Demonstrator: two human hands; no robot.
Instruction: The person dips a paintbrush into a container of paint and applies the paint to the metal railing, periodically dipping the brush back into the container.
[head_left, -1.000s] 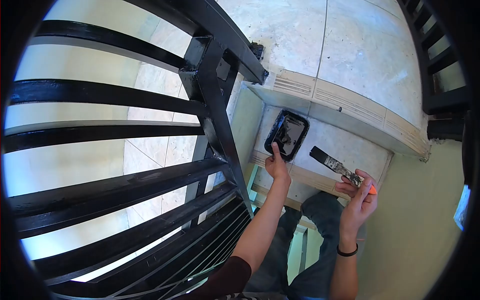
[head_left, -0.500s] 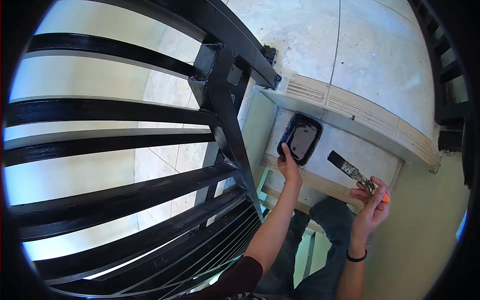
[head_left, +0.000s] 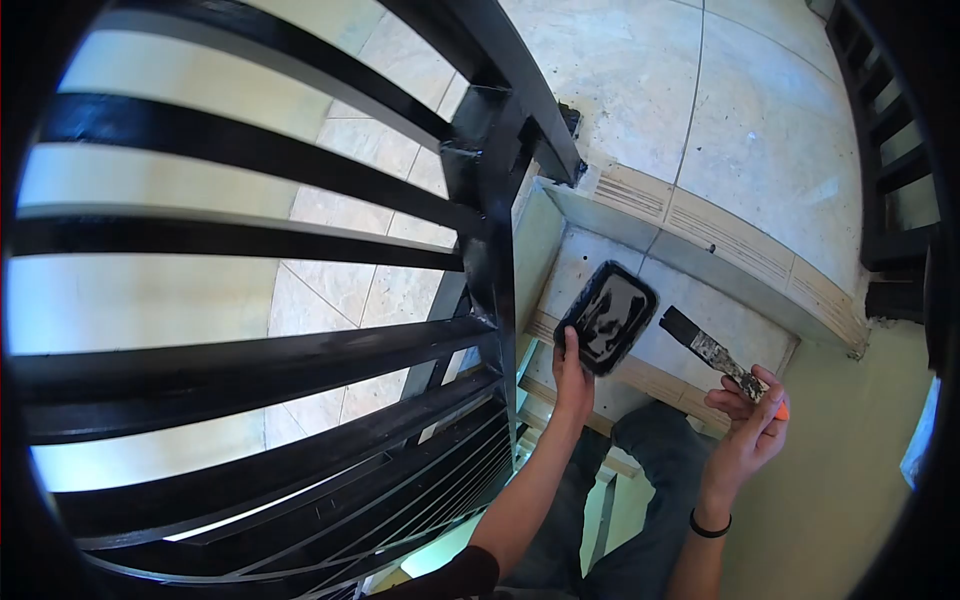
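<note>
Paint tray: the black paint tray (head_left: 584, 300) is held over the front edge of the pale stair tread (head_left: 705, 295); whether its underside is touched by the tread cannot be told.
Left hand: the tray's near-left corner is gripped by the left hand (head_left: 573, 385), with the thumb laid over the rim; the fingers underneath are hidden.
Paint: a glossy dark pool, apparently black paint (head_left: 622, 308), is carried in the tray, so the rim is best held level and any tilt made slowly.
Paintbrush: the flat paintbrush (head_left: 712, 350) is pinched by its handle in the right hand (head_left: 748, 425), bristles pointed toward the tray but apart from it.
Bristles: being blackened, they are best held over the tray, where drips would be caught.
Railing: clearance should be left between the tray and the black railing (head_left: 485, 190).
</note>
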